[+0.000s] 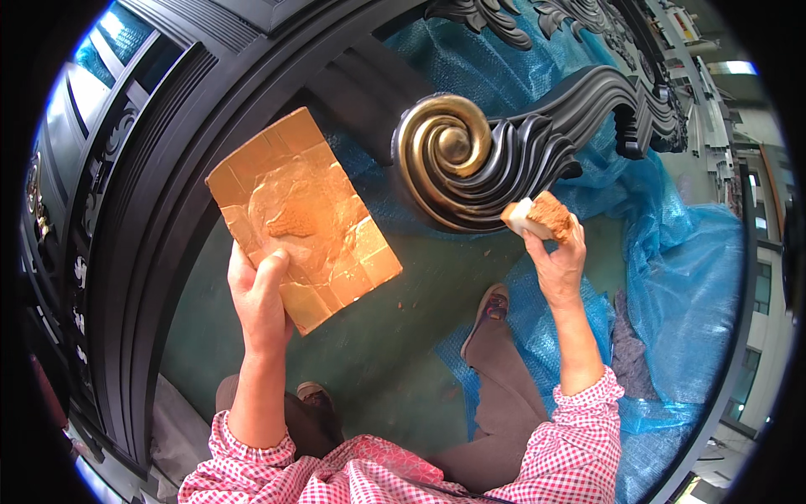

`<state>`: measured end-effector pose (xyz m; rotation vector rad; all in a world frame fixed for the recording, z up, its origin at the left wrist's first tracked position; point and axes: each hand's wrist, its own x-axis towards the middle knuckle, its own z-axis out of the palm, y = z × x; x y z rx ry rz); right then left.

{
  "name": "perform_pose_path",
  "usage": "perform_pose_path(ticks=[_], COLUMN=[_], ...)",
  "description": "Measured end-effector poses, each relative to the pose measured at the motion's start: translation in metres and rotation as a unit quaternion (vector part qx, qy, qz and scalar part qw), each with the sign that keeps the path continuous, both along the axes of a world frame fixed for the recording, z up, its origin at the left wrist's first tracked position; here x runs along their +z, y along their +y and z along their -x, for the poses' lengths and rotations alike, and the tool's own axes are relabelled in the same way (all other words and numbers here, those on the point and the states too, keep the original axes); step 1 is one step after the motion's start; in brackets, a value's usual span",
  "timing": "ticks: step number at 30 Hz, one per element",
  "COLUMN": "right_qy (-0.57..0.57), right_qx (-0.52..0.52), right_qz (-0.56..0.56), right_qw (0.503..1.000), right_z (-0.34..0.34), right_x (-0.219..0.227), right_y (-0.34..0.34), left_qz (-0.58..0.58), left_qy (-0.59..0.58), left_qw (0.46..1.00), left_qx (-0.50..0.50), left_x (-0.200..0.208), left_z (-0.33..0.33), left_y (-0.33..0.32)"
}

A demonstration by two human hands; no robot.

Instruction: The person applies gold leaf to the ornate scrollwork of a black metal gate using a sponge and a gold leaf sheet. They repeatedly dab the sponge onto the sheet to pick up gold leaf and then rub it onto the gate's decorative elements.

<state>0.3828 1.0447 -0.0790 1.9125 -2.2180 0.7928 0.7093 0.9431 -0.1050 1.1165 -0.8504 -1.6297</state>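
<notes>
My left hand [262, 294] grips the lower left edge of a flat cardboard piece [336, 227], thumb on top. Gold paint coats the cardboard, thick and wrinkled around its middle. In my right hand [558, 256] is a sponge [550, 216], pinched between thumb and fingers; its face is orange-brown and one end is whitish. Just above the sponge is a carved black scroll [537, 139]. Its spiral end [453, 143] has gold on the raised ridges, with dark grooves between. Whether the sponge touches the scroll's lower edge, I cannot tell.
Blue bubble wrap [688, 286] lies behind the scroll and down the right side. Large black moulded frames [134, 244] curve along the left. More black carved leaf work [487, 21] stands at the top. Under me is a dark green floor [386, 370], with my legs bent over it.
</notes>
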Motion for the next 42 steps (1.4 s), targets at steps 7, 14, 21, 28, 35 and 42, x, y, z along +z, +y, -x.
perform_pose_path(ticks=[7, 14, 21, 28, 35, 42], right_qy=[0.02, -0.256, -0.148, 0.025, 0.018, -0.161], right_qx=[0.051, 0.067, 0.158, 0.206, 0.214, 0.104], right_qz=[-0.024, -0.009, -0.016, -0.022, -0.022, -0.01], right_qw=[0.998, 0.964, 0.976, 0.978, 0.976, 0.981], right_z=[-0.014, -0.061, -0.101, -0.086, -0.073, -0.034], right_x=[-0.007, 0.023, 0.035, 0.041, 0.038, 0.03], right_y=[-0.033, -0.026, -0.055, -0.048, -0.037, -0.027], left_qz=[-0.006, 0.003, 0.017, 0.003, 0.004, -0.021], left_qy=[0.016, 0.049, 0.017, 0.031, 0.031, 0.035], left_qw=[0.999, 0.996, 0.994, 0.995, 0.994, 0.997], left_qx=[-0.03, -0.08, -0.103, -0.093, -0.108, -0.073], left_x=[0.004, 0.006, 0.011, 0.016, 0.011, 0.013], left_z=[0.02, 0.033, 0.049, 0.05, 0.05, 0.043], left_y=[0.005, 0.011, 0.018, 0.018, 0.023, 0.023])
